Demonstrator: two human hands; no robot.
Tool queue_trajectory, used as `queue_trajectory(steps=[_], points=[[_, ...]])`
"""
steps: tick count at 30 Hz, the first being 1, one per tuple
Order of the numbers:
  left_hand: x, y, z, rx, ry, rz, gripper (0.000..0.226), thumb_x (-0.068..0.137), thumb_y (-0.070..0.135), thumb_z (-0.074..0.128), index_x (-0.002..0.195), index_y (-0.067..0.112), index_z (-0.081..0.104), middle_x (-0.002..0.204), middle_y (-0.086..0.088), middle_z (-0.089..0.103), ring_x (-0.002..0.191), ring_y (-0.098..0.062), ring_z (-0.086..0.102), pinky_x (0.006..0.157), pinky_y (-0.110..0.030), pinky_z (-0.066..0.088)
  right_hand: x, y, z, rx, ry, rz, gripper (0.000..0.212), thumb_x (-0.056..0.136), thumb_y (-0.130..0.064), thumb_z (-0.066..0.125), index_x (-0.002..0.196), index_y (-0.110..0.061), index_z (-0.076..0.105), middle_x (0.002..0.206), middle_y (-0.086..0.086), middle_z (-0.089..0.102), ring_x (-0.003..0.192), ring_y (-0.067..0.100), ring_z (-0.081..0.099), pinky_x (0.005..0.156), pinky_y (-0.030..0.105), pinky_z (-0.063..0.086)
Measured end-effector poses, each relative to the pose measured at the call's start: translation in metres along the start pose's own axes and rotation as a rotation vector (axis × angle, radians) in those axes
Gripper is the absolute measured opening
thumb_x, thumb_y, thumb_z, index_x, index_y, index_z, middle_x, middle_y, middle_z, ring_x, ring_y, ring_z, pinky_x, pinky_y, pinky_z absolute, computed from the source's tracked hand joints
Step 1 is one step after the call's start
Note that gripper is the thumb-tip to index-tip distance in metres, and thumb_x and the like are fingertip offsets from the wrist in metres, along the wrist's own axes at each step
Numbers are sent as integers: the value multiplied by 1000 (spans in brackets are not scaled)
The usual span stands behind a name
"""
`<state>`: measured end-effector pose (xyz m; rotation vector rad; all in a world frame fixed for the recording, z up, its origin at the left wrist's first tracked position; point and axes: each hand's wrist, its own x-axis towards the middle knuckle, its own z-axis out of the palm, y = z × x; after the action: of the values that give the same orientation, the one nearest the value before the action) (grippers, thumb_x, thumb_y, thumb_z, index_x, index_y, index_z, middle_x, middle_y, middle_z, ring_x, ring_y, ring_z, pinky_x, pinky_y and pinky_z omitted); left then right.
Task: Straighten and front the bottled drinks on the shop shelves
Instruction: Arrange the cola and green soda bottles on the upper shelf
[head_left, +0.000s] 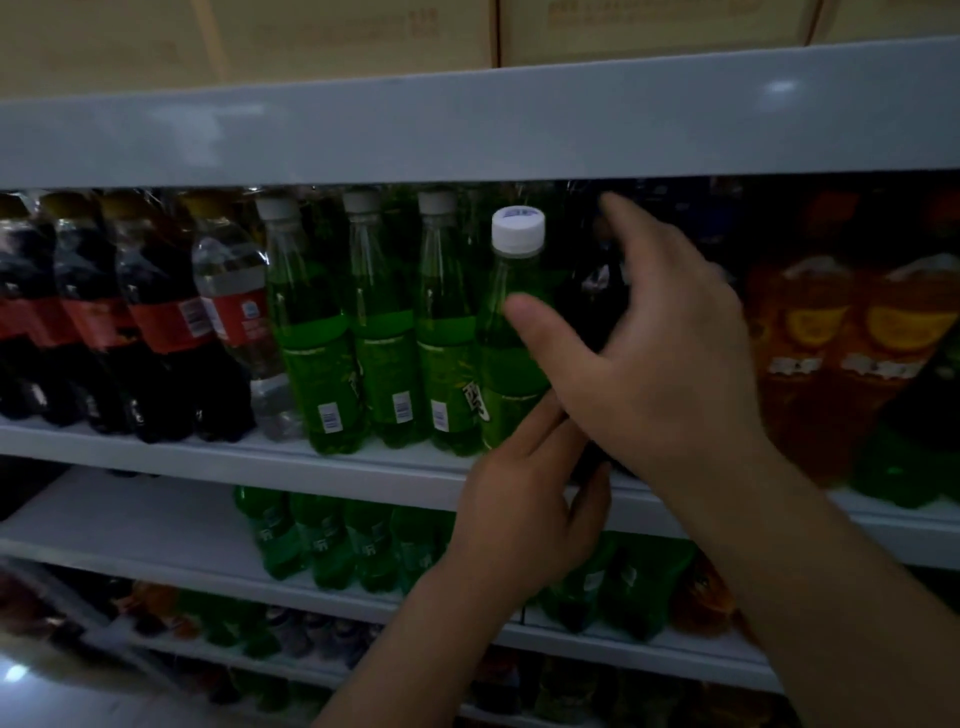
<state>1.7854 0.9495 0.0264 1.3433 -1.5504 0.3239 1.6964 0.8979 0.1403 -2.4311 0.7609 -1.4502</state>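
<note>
A green bottle with a white cap (511, 332) stands at the front of the upper shelf (218, 449), right of three more green bottles (384, 338). Beside it on the right is a dark bottle (589, 296). My right hand (654, 358) is spread wide around the dark bottle, with the thumb in front of the green bottle and the fingers reaching past the dark bottle's far side. My left hand (524, 499) comes from below, its straight fingers touching the foot of the dark bottle by the green one.
Cola bottles (150, 312) and a clear bottle (236, 312) fill the shelf's left end; orange drink bottles (841, 332) stand at the right. The shelf below (156, 556) holds more green bottles (322, 540). Cardboard boxes (353, 36) sit on top.
</note>
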Motion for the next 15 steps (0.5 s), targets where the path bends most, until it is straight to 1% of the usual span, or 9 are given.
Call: queue_trajectory(steps=[1, 3, 4, 5, 7, 9, 10, 12, 15], points=[[1, -2, -1, -30, 12, 14, 13, 86, 13, 61, 97, 8, 63, 102, 2, 60, 83, -11, 58, 60, -29, 48, 8, -6, 7, -1, -65, 37, 76, 76, -73, 51, 132, -21, 47, 125, -5, 56, 112, 8, 51, 91, 30, 45], [1, -5, -4, -87, 1, 19, 9, 86, 10, 60, 93, 6, 63, 94, 4, 57, 84, -6, 54, 68, -21, 44, 23, -14, 19, -6, -122, 88, 69, 70, -78, 52, 114, -24, 55, 107, -8, 61, 95, 9, 57, 78, 35, 52], [-1, -7, -6, -110, -10, 18, 12, 86, 9, 60, 96, 6, 65, 95, 2, 61, 86, -5, 55, 71, -19, 44, 30, -16, 24, 2, -127, 103, 61, 70, -75, 57, 105, -25, 56, 97, -9, 61, 85, 7, 57, 71, 31, 52], [-4, -9, -8, -115, -12, 13, 15, 85, 10, 60, 98, 6, 67, 96, 0, 65, 86, -5, 58, 72, -18, 45, 34, -16, 28, 18, -132, 115, 51, 71, -69, 62, 97, -26, 56, 90, -10, 60, 77, 1, 56, 64, 22, 50], [-14, -14, -12, -40, 56, -19, 15, 85, 12, 61, 96, 9, 70, 89, 0, 69, 78, -5, 61, 69, -16, 48, 41, -14, 30, 71, -155, 144, 31, 74, -56, 69, 83, -31, 53, 79, -17, 55, 67, -10, 53, 51, 5, 40], [-23, -21, -16, 108, 193, -127, 8, 83, 14, 65, 89, 12, 69, 82, 2, 66, 73, -4, 57, 68, -10, 42, 47, -12, 29, 115, -197, 181, 24, 77, -48, 71, 75, -34, 51, 73, -18, 55, 61, -15, 52, 45, 3, 37], [-25, -25, -18, 165, 259, -208, 7, 81, 15, 68, 88, 12, 68, 81, 3, 64, 73, -3, 56, 67, -9, 39, 49, -11, 29, 124, -228, 196, 23, 79, -45, 70, 74, -33, 51, 73, -16, 56, 59, -10, 54, 43, 6, 37], [-27, -33, -20, 213, 318, -350, 17, 79, 22, 73, 91, 13, 65, 86, 5, 62, 77, -3, 54, 68, -11, 39, 54, -12, 27, 133, -304, 216, 17, 83, -39, 67, 79, -31, 53, 74, -11, 59, 54, -1, 57, 42, 14, 40], [-30, -36, -17, 186, 267, -424, 35, 77, 31, 77, 104, 15, 63, 96, 6, 64, 88, 2, 51, 74, -11, 41, 63, -18, 22, 211, -420, 275, 8, 87, -27, 64, 89, -25, 57, 72, -1, 62, 41, 1, 55, 33, 16, 36]])
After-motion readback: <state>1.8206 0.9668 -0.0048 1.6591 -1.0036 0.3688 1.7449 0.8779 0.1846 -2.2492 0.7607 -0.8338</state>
